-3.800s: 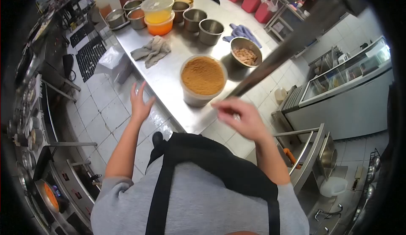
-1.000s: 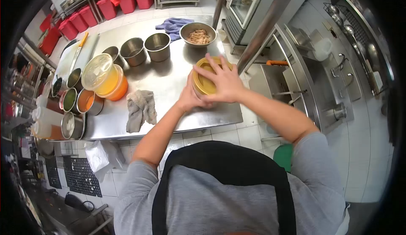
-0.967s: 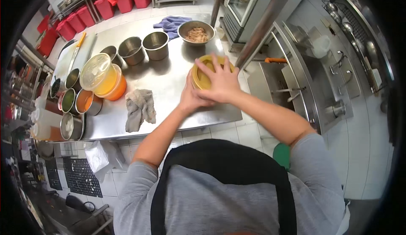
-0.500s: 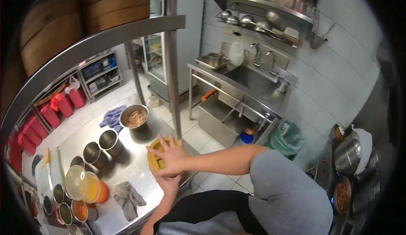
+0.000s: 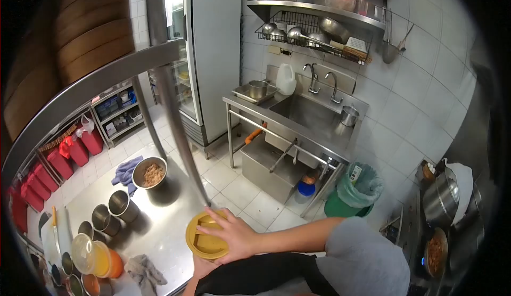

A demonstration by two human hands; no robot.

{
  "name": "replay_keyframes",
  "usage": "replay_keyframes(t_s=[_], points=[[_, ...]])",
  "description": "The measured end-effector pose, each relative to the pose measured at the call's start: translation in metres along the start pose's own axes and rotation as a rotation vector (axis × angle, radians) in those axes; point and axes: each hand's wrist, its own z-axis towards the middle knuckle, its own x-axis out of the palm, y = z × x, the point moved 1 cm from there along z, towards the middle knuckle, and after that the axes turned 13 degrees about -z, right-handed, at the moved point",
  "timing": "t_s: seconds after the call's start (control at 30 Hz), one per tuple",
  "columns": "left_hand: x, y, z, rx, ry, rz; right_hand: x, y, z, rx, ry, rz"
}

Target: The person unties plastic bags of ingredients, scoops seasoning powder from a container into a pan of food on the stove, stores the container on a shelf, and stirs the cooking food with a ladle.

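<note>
A round yellow container [image 5: 208, 248] with a raised bar across its lid is in front of my body, over the near edge of the steel table. My right hand [image 5: 234, 236] lies across its top and right side, fingers gripping the lid. From below, my left hand [image 5: 204, 268] holds the near side; its fingers are mostly hidden by the container. What is inside the container cannot be seen.
The steel table [image 5: 159, 227] holds a bowl of shredded food [image 5: 151, 175], metal pots [image 5: 105, 220], sauce tubs [image 5: 109, 264], a grey rag [image 5: 143, 276] and a knife [image 5: 56, 232]. An upright post [image 5: 181, 131] stands close by. Beyond are a sink [image 5: 308, 115] and a green bin [image 5: 346, 203]; a pan [image 5: 435, 253] is at right.
The yellow container has come closer to my body and off to the table's edge, with both hands on it. My right fingers have drawn in from a wide spread. The view has turned right.
</note>
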Motion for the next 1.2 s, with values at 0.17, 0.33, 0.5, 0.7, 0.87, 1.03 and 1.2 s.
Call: replay_keyframes(t_s=[0.17,0.33,0.5,0.7,0.87,1.03,1.2], points=[[0.061,0.051,0.053,-0.37,0.011,-0.187,-0.111,-0.093,-0.015,-0.107,-0.105,0.31],[0.149,0.046,0.166,-0.082,-0.055,-0.536,-0.124,-0.229,-0.037,0.044,-0.228,0.601],[0.195,0.039,0.268,0.045,0.004,-0.359,-0.082,-0.325,-0.016,0.191,-0.249,1.326],[0.202,0.096,0.386,0.133,-0.006,-0.53,-0.159,-0.412,0.054,0.072,-0.148,1.031],[0.201,0.091,0.516,0.254,0.136,-0.606,-0.274,-0.493,0.117,0.142,0.159,0.292],[0.202,0.072,0.659,0.338,0.192,-0.679,-0.408,-0.609,0.133,0.431,-0.092,-0.602],[0.191,0.077,0.79,0.485,0.227,-0.668,-0.536,-0.681,0.132,0.667,-0.313,-0.885]])
